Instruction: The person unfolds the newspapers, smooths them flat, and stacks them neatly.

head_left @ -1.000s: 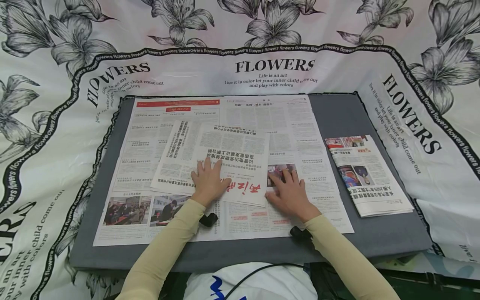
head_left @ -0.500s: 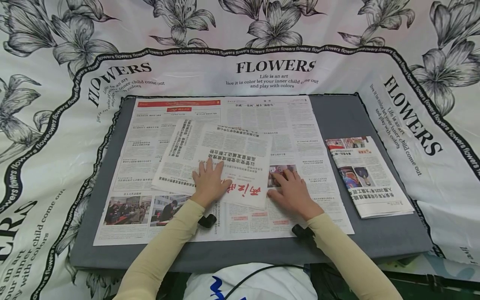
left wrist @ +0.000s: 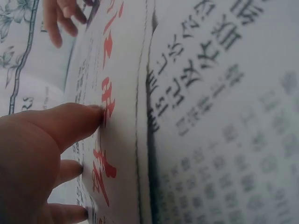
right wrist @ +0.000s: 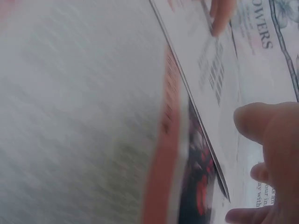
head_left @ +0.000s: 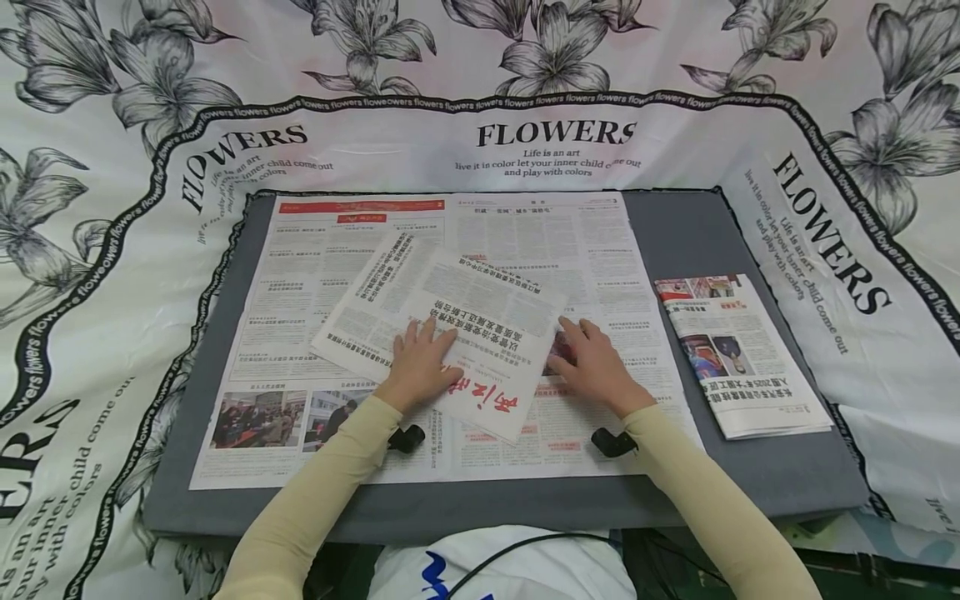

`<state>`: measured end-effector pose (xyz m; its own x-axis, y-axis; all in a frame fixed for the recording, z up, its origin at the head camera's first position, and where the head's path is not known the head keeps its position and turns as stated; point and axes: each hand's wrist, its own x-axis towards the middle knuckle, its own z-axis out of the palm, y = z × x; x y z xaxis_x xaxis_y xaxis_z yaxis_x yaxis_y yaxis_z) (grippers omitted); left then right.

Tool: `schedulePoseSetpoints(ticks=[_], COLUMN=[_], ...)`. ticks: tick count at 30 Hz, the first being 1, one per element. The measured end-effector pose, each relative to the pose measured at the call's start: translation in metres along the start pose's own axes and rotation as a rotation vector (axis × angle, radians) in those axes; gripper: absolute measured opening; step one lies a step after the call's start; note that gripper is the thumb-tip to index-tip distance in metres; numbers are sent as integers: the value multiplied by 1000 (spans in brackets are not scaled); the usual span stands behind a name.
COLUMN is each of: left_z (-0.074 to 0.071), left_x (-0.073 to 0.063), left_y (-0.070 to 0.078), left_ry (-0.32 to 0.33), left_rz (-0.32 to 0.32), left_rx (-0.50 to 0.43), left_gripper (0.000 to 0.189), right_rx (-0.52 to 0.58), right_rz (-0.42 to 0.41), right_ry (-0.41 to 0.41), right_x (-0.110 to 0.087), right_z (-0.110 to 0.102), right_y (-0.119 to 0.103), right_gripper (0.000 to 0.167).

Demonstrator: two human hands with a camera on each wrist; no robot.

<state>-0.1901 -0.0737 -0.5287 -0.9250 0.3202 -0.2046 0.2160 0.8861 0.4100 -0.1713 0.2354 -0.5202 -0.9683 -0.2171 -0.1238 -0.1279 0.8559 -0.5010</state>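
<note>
A smaller folded newspaper (head_left: 517,321) with a red title lies aslant on a large spread newspaper (head_left: 300,292). Its left part fans out from under the right part. My left hand (head_left: 417,367) rests on it with fingers spread, and in the left wrist view the thumb (left wrist: 81,122) touches the paper beside the red characters. At its right edge is my right hand (head_left: 596,367), fingers extended, beside a partly covered photo on the large sheet. In the right wrist view the right thumb (right wrist: 254,122) sticks out with nothing pinched; whether the fingertips touch the edge is unclear.
Another folded newspaper (head_left: 742,358) lies at the right side of the grey table (head_left: 675,233). A white flower-print cloth (head_left: 390,154) surrounds the table at the back and sides. Black wrist devices (head_left: 613,443) sit below both hands.
The smaller newspaper has turned clockwise, its upper right corner moving right and its lower corner nearer the person. My right hand has shifted up and slightly right; the left stays on the paper.
</note>
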Motion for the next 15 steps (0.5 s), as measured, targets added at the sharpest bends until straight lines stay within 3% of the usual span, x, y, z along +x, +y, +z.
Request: schedulePoseSetpoints(ticks=[4, 9, 15], left_z=[1, 3, 11], left_x=[2, 1, -10], left_y=[-3, -3, 10], left_ry=[-18, -3, 67], left_rz=[21, 11, -13], left_rx=[-1, -6, 17], left_gripper=[74, 72, 66], right_rx=[-6, -48, -96], right_rz=[-19, -43, -43], right_ry=[8, 35, -67], right_x=[19, 58, 94], right_z=[-12, -23, -29], right_y=[6, 5, -11], right_gripper=[70, 67, 66])
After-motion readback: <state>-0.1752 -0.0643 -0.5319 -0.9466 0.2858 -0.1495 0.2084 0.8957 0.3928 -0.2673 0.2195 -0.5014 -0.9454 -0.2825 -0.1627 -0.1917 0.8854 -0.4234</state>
